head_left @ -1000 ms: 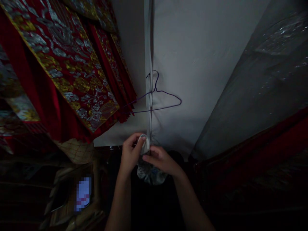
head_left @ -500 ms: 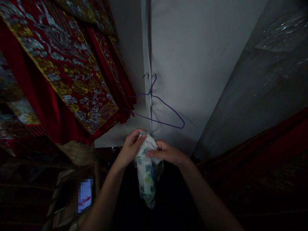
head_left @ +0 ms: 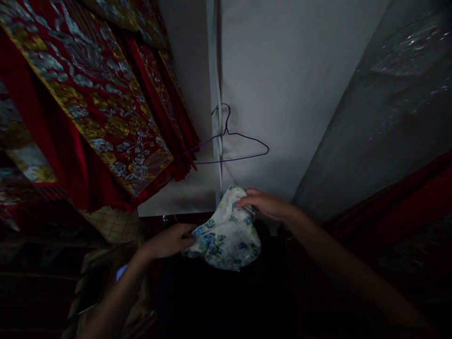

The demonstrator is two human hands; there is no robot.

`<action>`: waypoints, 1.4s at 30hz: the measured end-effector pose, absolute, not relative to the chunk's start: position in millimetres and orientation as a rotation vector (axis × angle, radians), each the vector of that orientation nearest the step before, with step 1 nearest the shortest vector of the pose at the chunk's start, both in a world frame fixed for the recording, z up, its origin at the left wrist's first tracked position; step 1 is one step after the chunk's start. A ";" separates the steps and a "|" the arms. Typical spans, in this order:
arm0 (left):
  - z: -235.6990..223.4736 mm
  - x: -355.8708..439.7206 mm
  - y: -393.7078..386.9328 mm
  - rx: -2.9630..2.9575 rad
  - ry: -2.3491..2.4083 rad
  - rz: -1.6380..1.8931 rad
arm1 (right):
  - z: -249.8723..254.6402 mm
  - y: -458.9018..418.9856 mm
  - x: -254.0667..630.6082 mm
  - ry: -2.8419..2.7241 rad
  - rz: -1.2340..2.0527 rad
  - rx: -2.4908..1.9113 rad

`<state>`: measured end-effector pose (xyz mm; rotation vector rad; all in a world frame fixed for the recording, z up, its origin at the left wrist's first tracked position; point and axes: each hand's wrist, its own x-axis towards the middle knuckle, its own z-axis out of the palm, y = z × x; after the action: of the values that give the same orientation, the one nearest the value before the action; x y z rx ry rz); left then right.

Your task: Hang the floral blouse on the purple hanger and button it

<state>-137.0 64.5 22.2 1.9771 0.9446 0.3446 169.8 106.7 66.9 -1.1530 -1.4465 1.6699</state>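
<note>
A white cloth [head_left: 229,235] with blue, green and yellow flowers is stretched between my hands; what kind of piece it is, I cannot make out. My left hand [head_left: 173,239] grips its lower left edge, with the fingertips partly hidden by the fabric. Higher up, my right hand [head_left: 264,202] pinches the upper right edge between thumb and fingers. Above the cloth hangs a purple wire hanger [head_left: 247,135], bare, hooked at a pale cord or strip [head_left: 214,70] on the wall. Neither hand touches the hanger.
Red embroidered garments [head_left: 116,108] hang at the left, overlapping the hanger's left end. Below them, a phone [head_left: 121,271] with a lit screen lies behind my left forearm. At the right hangs clear plastic sheeting [head_left: 370,108], with red fabric [head_left: 406,197] lower down.
My hands have moved apart, the left down and leftward, the right up and rightward. The cloth has spread wide from a narrow hanging bunch. The hanger has swung more level.
</note>
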 end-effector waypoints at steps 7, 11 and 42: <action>37.4 -153.2 78.3 1.786 1.130 0.810 | 76.9 108.3 177.3 -1.701 1.875 -0.931; 46.0 -149.5 79.8 1.724 1.091 0.852 | 75.0 112.2 176.5 -1.896 1.677 -0.892; 86.8 -111.6 61.9 0.851 1.015 1.116 | 29.2 229.4 151.2 -1.580 0.576 -1.154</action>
<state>-111.6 61.9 86.8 0.8513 1.0146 1.1164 151.2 229.4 29.2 -1.1540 -1.5796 0.5759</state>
